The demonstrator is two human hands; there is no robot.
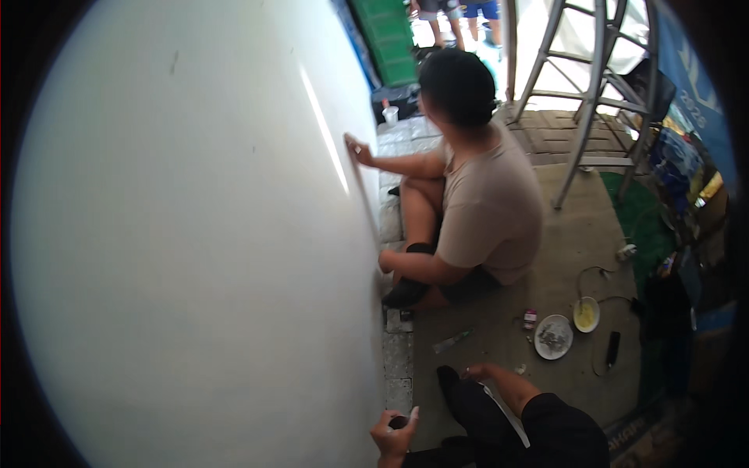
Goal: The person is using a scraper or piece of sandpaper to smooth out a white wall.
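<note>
A large smooth white panel [195, 257] fills the left side of the view. Close by its lower right edge, my left hand [393, 438] is bent with the thumb up, around a small dark round thing [399, 422] that I cannot make out. My right hand [474, 373] hangs low beside my dark-clad leg [468, 405]; its fingers are too small and shaded to read. Below it a thin white strip [505, 415] runs along the black cloth, and whether the hand touches it is unclear.
A person [491, 195] in a beige shirt and black cap sits ahead, one hand on the panel. On the brown mat [577, 226] are a white plate [553, 337] with grey bits, a bowl [587, 314] with yellow stuff, and a black power bank-like object [613, 349]. A metal stepladder [593, 93] stands behind.
</note>
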